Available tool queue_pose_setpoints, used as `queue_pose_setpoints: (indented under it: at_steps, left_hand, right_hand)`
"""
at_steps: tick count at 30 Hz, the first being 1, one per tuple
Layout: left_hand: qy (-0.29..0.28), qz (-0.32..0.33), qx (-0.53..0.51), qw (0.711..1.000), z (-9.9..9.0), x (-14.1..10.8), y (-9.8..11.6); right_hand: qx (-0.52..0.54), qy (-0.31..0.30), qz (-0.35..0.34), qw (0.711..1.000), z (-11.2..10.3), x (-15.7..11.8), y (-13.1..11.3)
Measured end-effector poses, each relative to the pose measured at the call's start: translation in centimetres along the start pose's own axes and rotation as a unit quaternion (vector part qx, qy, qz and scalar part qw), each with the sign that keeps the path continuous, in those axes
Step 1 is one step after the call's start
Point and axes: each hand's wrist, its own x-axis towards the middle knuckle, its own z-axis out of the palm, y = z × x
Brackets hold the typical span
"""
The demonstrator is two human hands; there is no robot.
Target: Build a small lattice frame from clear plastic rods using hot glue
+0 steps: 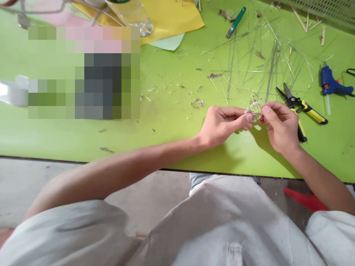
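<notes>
The left hand and right hand pinch a little see-through plastic piece between their fingertips. Both arms reach over the green table, and yellow-handled snips lie just beside the right hand.

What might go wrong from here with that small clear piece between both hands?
The small clear piece, pinched by the left hand and right hand, looks fragile and might crush or slip. The right hand lies close to the yellow-handled snips, whose blades could nick it. Scattered thin rods might jab fingers.
</notes>
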Motion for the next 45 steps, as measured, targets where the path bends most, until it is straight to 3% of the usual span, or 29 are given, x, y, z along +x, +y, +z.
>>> queue_pose_setpoints:
  at_steps: [4, 9, 12, 18, 29, 45]
  left_hand:
    - [-0.022, -0.04, -0.012, 0.999, -0.1, 0.1, -0.1]
    - [0.021, -0.052, -0.075, 0.996, 0.1, 0.3, -0.4]
    - [0.015, -0.065, -0.067, 0.996, 0.1, 0.3, -0.4]
    - [-0.004, -0.09, -0.046, 0.995, 0.1, 0.2, -0.1]
    - [-0.023, -0.111, -0.058, 0.992, 0.2, 0.3, -0.3]
    - [-0.035, -0.078, -0.025, 0.996, 0.3, 0.2, -0.5]
  right_hand:
    - [0.034, -0.006, 0.011, 0.999, 0.2, 0.2, 0.2]
    - [0.076, -0.016, 0.035, 0.996, 0.2, 0.3, 0.7]
    - [0.035, -0.003, 0.011, 0.999, 0.2, 0.0, 0.6]
    - [-0.109, 0.015, -0.102, 0.989, 0.5, -0.4, -0.6]
    - [-0.153, -0.029, -0.101, 0.983, 0.0, 0.1, -1.2]
    - [-0.22, -0.018, -0.199, 0.955, 0.1, -0.5, -0.3]
